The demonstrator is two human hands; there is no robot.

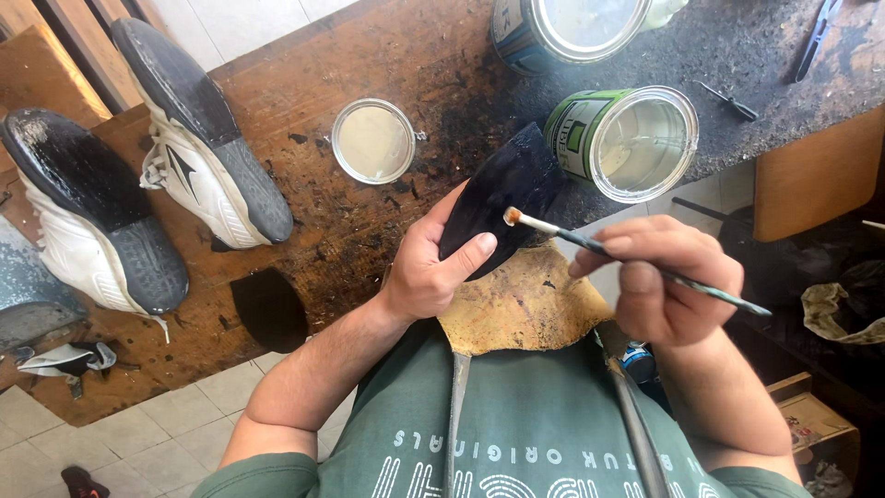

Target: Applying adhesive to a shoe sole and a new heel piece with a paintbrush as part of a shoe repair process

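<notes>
On the stained wooden workbench (387, 55), far left, two white sneakers (147, 184) lie sole-up, a round can lid (372, 140) just right of them. Centre: left hand (433, 267) grips a black sole piece (502, 198), thumb over its face, above a yellowish leather pad (525, 309). Right hand (668, 281) pinches a thin brush (636, 263), bristles touching the sole piece. Open glue can (622, 138) just behind.

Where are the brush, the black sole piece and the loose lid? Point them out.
brush (636, 263): head view, on its handle by the right fingers.
black sole piece (507, 184): head view, on its dark glossy face.
loose lid (373, 140): head view, on its pale middle.
</notes>
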